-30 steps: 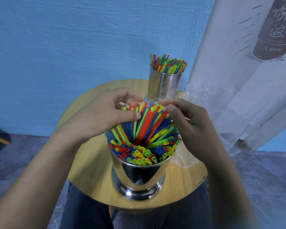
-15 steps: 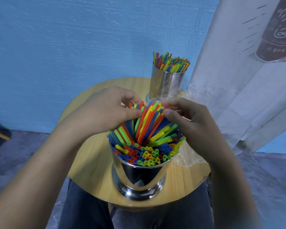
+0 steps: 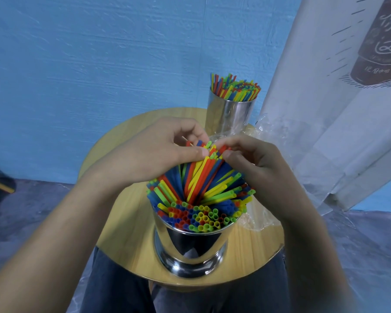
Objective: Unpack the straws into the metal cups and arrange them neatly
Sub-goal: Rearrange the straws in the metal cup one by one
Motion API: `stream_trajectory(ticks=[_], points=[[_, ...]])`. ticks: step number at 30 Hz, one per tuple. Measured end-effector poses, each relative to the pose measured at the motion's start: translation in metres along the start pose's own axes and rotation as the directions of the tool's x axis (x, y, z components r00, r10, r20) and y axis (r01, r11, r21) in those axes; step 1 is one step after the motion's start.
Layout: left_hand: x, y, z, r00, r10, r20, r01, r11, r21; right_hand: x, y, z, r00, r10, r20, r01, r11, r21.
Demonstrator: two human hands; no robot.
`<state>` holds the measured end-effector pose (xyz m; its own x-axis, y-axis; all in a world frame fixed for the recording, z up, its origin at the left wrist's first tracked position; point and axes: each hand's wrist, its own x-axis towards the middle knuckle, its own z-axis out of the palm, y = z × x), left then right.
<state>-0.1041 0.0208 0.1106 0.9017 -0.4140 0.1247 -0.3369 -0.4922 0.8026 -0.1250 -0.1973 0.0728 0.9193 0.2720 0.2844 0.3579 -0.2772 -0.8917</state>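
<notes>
A shiny metal cup (image 3: pixel 191 249) stands at the near edge of the round wooden table (image 3: pixel 122 222), packed with red, blue, green and yellow straws (image 3: pixel 201 195). The straws at the front stand upright; those behind lean toward me. My left hand (image 3: pixel 158 152) and my right hand (image 3: pixel 255 168) pinch the tips of the leaning straws together from either side, fingertips almost meeting. A second metal cup (image 3: pixel 230 114), full of upright straws (image 3: pixel 235 86), stands at the table's far edge.
A crumpled clear plastic wrapper (image 3: pixel 278 141) lies on the table's right side, behind and under my right hand. A white printed curtain (image 3: pixel 348 109) hangs to the right. A blue wall is behind, grey floor around, and my dark trousers below.
Both hands have slid up the leaning straws and closed in, gathering their tips into a tighter bunch. My view has tilted slightly downward.
</notes>
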Motion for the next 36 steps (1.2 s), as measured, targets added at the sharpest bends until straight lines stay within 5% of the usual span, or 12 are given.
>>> stream_trajectory(ticks=[10, 26, 31, 36], points=[[0.001, -0.001, -0.002, 0.997, 0.082, 0.002, -0.082, 0.997, -0.003, -0.002, -0.003, 0.001, 1.0, -0.029, -0.01, 0.028, 0.999, -0.023], [0.007, 0.005, -0.002, 0.91, 0.209, -0.357, -0.312, 0.914, -0.259, -0.004, 0.001, 0.0, 0.997, -0.051, -0.064, 0.047, 0.997, -0.062], [0.008, 0.004, -0.009, 0.812, 0.12, -0.572, -0.386, 0.845, -0.371, -0.004, -0.003, 0.001, 0.997, -0.055, -0.061, 0.052, 0.997, -0.06], [0.006, 0.002, -0.014, 0.768, -0.023, -0.64, -0.428, 0.725, -0.54, -0.005, -0.002, 0.002, 0.995, -0.054, -0.089, 0.053, 0.998, -0.017]])
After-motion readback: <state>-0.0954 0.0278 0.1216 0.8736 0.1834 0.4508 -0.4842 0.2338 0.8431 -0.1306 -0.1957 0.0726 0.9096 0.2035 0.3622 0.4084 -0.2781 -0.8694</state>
